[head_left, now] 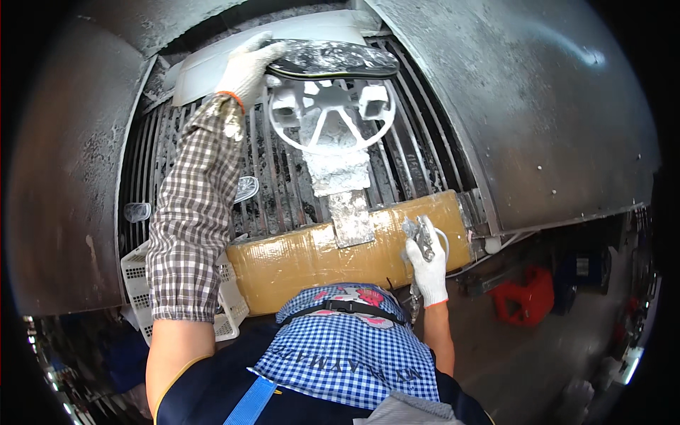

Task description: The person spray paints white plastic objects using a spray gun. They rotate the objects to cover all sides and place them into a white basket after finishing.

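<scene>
My left hand [249,67], in a white knit glove, is closed on the left end of a long dark rounded panel [333,59] smeared with white and silver. The panel lies above a white spoked round stand [331,127]; whether it rests on the stand I cannot tell. Low on the right, my gloved right hand [428,270] grips a spray gun [425,239] crusted with silver paint. A pale hose [446,244] curves beside the gun. The spray gun is apart from the panel, and my fingers partly cover its handle.
Slatted grating [276,177] lies beneath the stand, with metal walls on both sides. A tape-covered cardboard strip [283,265] runs along the front edge. Nearby are a white plastic basket [138,273], small clear-looking oval pieces [246,188] and a red container [524,296] on the floor.
</scene>
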Available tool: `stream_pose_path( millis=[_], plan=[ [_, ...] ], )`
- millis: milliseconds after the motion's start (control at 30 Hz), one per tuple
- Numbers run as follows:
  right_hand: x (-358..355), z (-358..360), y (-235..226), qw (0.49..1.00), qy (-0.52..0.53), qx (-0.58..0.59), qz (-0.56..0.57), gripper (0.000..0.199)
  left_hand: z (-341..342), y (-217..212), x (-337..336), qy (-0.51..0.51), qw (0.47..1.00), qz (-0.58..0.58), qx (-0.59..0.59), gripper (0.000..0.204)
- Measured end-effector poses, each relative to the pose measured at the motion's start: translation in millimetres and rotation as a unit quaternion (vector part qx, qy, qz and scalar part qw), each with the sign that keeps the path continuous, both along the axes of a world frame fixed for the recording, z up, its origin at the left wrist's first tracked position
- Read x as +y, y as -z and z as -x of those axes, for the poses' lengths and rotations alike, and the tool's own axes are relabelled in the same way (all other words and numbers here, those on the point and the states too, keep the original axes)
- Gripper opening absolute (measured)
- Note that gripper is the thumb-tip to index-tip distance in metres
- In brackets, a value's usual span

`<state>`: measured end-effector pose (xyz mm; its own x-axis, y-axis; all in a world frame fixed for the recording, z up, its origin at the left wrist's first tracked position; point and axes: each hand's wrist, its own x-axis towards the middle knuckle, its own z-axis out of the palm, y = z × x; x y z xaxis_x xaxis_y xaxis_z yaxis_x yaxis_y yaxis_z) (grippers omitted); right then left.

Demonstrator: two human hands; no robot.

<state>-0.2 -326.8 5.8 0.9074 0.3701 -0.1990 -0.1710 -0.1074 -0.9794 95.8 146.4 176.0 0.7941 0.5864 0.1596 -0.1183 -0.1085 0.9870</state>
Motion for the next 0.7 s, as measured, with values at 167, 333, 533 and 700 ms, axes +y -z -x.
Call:
stream_pose_path(
  millis=[167,333,533,700],
  plan=[
    [4.4,3.9,-19.0,1.0,0.016,0.021,0.008,0.071,-2.5,0.5,12.0,-0.035,0.988,-0.134,0.068,0.05],
    [1.5,1.5,-8.4,1.0,-0.004,0.009,0.022,0.07,-2.0,4.6,22.3,-0.035,0.991,-0.105,0.077,0.049],
    [5.5,2.6,-16.9,1.0,-0.003,0.017,0.014,0.07,-0.2,14.7,26.9,-0.036,0.992,-0.085,0.086,0.05],
    [6.9,3.1,-21.6,1.0,-0.001,0.01,0.024,0.068,3.1,20.6,23.5,-0.036,0.996,-0.028,0.077,0.052]
  ],
)
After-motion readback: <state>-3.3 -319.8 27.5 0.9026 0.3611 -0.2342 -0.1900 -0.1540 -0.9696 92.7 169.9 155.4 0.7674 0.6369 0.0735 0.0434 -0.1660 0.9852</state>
